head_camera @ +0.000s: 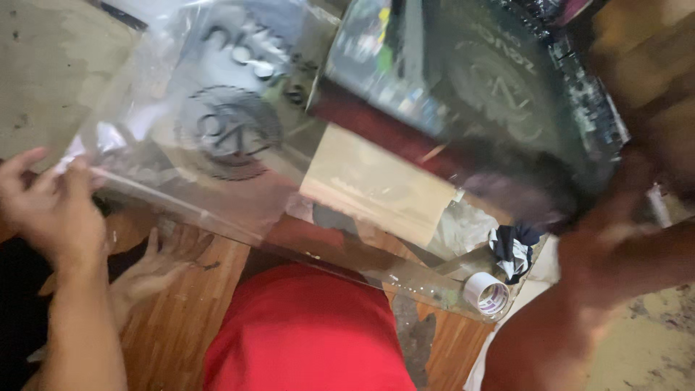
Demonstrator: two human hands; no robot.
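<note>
1. Here, from the head camera I watch a clear plastic bag (239, 137) with a round dark emblem printed on it, stretched flat between two hands above a wooden floor (181, 311).
2. My left hand (51, 206) pinches the bag's near-left corner, fingers clenched on the film; I judge that this grip keeps the sheet taut.
3. My right hand (615, 239) is blurred at the bag's right end; it seems to meet the plastic, but I cannot tell whether its fingers grasp it.
4. The bag's long axis runs from the left hand up and across to the right, its lower edge slanting down to the right.
5. Another hand (156, 264) lies open, fingers spread, on the floor beneath the bag's left edge.
6. Seen through the film: a tan cardboard piece (376, 185), a dark red strip (391, 134) and, near the bag's lower right corner, a roll of tape (486, 295).
7. A red cloth (304, 333) sits below the bag's lower edge.
</note>
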